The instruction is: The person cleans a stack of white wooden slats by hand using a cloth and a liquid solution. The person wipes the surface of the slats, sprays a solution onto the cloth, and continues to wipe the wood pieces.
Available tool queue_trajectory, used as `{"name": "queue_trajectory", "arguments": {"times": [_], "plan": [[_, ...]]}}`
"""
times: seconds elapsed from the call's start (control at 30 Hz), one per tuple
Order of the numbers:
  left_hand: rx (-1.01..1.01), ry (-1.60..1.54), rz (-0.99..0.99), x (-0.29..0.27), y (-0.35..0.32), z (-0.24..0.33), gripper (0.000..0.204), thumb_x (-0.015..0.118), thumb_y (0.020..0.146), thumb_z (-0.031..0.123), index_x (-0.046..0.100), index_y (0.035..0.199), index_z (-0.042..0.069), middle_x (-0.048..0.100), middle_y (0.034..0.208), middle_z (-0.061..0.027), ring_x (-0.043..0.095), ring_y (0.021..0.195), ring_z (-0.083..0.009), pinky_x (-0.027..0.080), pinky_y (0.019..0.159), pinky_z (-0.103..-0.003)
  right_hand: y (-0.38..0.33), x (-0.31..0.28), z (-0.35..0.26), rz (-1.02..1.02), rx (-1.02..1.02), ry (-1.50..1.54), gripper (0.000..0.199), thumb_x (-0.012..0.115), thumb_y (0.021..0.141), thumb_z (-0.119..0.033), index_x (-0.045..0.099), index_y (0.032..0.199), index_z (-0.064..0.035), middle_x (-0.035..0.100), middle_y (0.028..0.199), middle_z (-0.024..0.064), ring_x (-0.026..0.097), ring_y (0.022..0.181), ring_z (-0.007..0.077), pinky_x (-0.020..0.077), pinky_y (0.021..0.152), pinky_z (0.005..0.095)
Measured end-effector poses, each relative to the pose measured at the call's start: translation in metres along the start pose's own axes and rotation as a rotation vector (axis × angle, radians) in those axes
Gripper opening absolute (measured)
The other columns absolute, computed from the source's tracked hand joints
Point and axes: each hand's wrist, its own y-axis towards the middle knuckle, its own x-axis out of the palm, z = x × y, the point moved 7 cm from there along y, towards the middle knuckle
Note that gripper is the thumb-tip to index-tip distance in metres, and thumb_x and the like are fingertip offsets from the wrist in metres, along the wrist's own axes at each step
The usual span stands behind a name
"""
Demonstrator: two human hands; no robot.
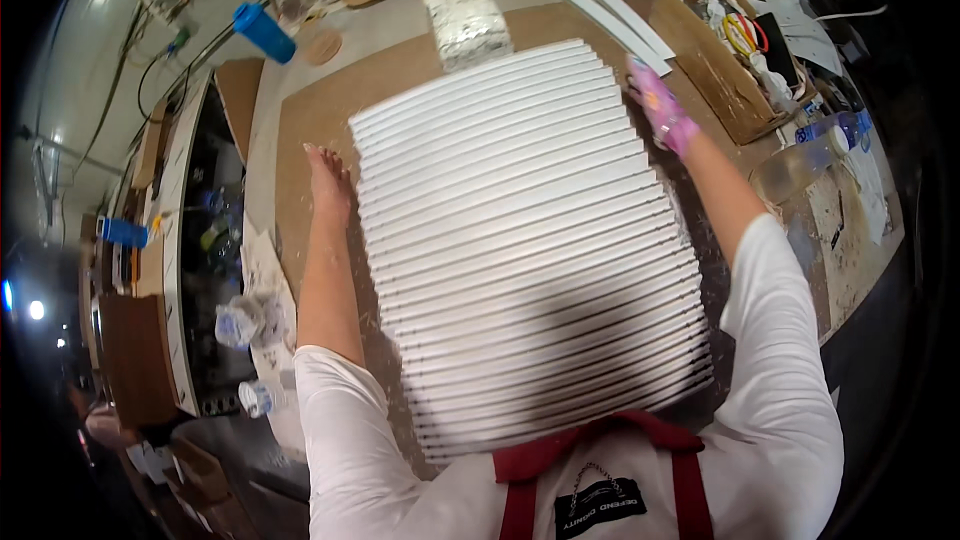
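Note:
A wide panel of several white slats (pixel 520 240) laid side by side covers the brown board (pixel 310 120) on the workbench. My left hand (pixel 328 185) lies flat, fingers together, against the panel's left edge. My right hand (pixel 655 105), in a pink glove, rests at the panel's far right corner, touching the end of the top slats. Neither hand grips anything. A silvery mottled block (pixel 465 20) sits just beyond the panel's far edge.
Two loose white strips (pixel 600 5) lie at the far right of the board. A blue cylinder (pixel 265 32) stands at the far left. A cardboard tray (pixel 715 65) with cables and scraps sits to the right. Clear plastic bottles (pixel 245 320) lie at the left.

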Motion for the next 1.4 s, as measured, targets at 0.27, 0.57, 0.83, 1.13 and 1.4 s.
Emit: {"name": "queue_trajectory", "arguments": {"times": [0.27,0.57,0.83,1.13,1.4], "plan": [[-0.115,0.645,-0.106,0.088,-0.004,-0.003,0.076,0.051,0.091,0.054,0.024,0.15,0.014,0.043,0.141,-0.0158,0.045,0.124,-0.0297,0.036,0.101,-0.042,0.06,0.037,0.002,-0.175,-0.147,-0.582,0.076,0.034,0.094,-0.062,0.032,0.148,-0.0076,0.029,0.153,0.0127,0.022,0.143,0.026,0.0154,0.116,0.0349],[0.778,1.173,-0.153,0.077,-0.034,0.026,0.064,0.054,0.093,0.03,0.032,0.143,-0.004,0.033,0.147,-0.0265,0.033,0.136,-0.0379,0.024,0.113,-0.042,-0.026,0.012,-0.057,-0.134,-0.648,-1.011,0.062,0.045,0.096,-0.041,0.03,0.146,-0.0078,0.033,0.15,0.0183,0.029,0.139,0.0344,0.0251,0.114,0.0368],[0.692,1.628,-0.472,0.086,-0.151,-0.017,0.065,0.049,0.094,0.041,0.031,0.147,0.008,0.024,0.156,-0.0083,0.023,0.142,-0.0321,0.016,0.113,-0.055,-0.231,-0.123,0.002,0.013,-0.086,-1.887,0.048,0.052,0.092,-0.035,0.047,0.135,-0.0148,0.045,0.14,0.0114,0.036,0.134,0.0273,0.0248,0.112,0.0456],[1.02,1.273,-0.677,0.132,-0.271,0.019,0.073,0.068,0.083,0.023,0.032,0.144,0.003,0.038,0.145,-0.0208,0.036,0.133,-0.0388,0.031,0.109,-0.045,-0.241,-0.173,-0.023,0.07,-0.544,-0.668,0.042,0.049,0.091,-0.009,0.05,0.133,-0.0075,0.058,0.123,0.0173,0.057,0.109,0.0323,0.0439,0.095,0.0349],[0.609,1.426,-0.879,0.052,-0.488,-0.026,0.105,0.086,0.06,0.028,0.028,0.145,0.006,0.028,0.151,-0.0188,0.03,0.137,-0.0394,0.027,0.109,-0.051,-0.361,-0.136,0.025,0.111,-0.437,-1.411,0.069,0.058,0.089,-0.042,0.035,0.144,-0.0073,0.037,0.146,0.0187,0.037,0.133,0.0362,0.0287,0.111,0.0422]]}}
